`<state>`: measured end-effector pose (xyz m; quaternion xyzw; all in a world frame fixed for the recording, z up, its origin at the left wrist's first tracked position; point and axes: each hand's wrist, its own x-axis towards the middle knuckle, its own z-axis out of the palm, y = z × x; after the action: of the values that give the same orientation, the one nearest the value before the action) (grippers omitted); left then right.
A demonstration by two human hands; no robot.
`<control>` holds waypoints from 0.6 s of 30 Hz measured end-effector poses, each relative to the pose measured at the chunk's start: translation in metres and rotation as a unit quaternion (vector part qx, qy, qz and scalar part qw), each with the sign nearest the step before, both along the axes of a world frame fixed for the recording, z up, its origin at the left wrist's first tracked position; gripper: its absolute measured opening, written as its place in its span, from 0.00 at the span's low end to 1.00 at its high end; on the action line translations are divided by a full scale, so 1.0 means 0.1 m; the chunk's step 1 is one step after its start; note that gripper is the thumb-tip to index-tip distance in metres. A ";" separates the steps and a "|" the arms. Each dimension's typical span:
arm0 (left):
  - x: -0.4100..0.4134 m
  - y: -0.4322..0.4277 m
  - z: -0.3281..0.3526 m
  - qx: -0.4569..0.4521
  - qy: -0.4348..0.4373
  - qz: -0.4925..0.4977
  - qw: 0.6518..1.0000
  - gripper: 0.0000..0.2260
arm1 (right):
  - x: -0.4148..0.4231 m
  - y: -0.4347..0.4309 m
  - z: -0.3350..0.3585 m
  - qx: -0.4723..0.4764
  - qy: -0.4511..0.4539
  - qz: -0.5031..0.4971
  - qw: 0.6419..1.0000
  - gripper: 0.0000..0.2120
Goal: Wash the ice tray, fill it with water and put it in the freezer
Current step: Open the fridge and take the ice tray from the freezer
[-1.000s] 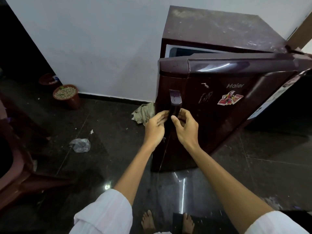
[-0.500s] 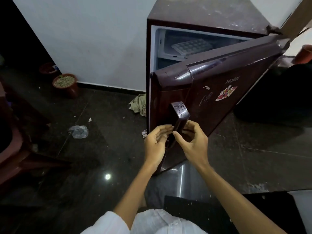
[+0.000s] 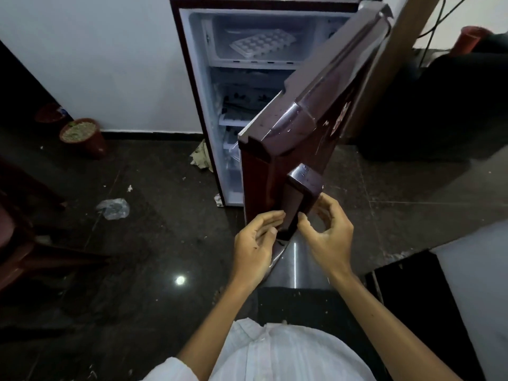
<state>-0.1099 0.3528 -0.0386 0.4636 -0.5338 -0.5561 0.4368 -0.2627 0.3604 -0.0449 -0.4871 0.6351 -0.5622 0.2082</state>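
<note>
In front of the fridge (image 3: 192,78), both hands work the door (image 3: 316,119) handle (image 3: 299,196): the left hand (image 3: 257,240) lies fairly flat against its side, the right hand (image 3: 327,235) pinches it between thumb and curled fingers. The ice tray (image 3: 262,43) sits up in the freezer (image 3: 305,31). Better to swing the door wide first, then lift the tray out level.

Floor (image 3: 154,243): dark glossy tiles; I see pale scraps scattered on them.
9 o'clock: crumpled plastic bag (image 3: 113,209).
10 o'clock: clay pot (image 3: 82,137), by the wall.
12 o'clock: fridge (image 3: 198,78), rag (image 3: 202,158) at its foot.
Freezer shelf (image 3: 247,63): ice tray (image 3: 262,43) lying on it.
</note>
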 end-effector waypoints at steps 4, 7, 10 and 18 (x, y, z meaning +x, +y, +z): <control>-0.14 0.18 0.02 -0.051 -0.009 -0.004 0.999 0.12 | -0.19 0.29 -0.01 -0.009 -0.025 -0.057 0.998 0.22; -0.23 0.25 0.01 -0.089 -0.008 0.030 0.996 0.09 | -0.27 0.49 0.02 -0.043 -0.016 -0.123 0.991 0.22; -0.34 0.28 0.02 -0.109 -0.009 0.051 0.993 0.06 | -0.34 0.66 0.01 -0.075 0.052 -0.173 0.981 0.19; -0.68 0.40 -0.01 -0.130 -0.041 0.019 0.990 0.23 | -0.36 0.91 -0.03 -0.049 0.057 -0.159 0.984 0.20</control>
<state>-0.1780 0.3928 -0.0394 0.4352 -0.6099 -0.4543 0.4820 -0.2992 0.4518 -0.0480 -0.4206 0.6872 -0.5897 0.0556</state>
